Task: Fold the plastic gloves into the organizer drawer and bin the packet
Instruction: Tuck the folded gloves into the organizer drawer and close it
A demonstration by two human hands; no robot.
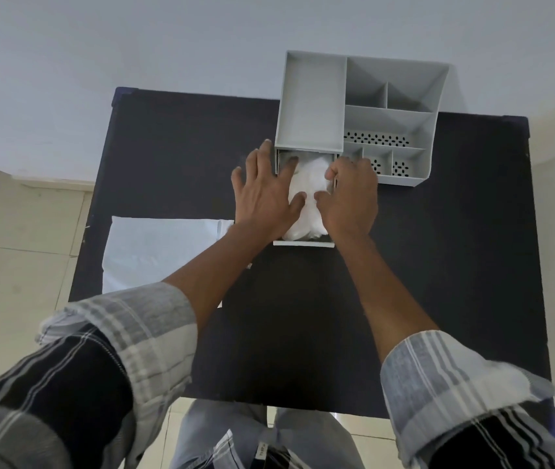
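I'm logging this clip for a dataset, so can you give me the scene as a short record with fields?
surface: dark table
organizer: grey, at the table's far edge
drawer: pulled out toward the person
gloves: white bundle in the drawer
left hand: flat, pressing the gloves
right hand: curled on the gloves
packet: flat on the table's left side, not binned
bin: not in view
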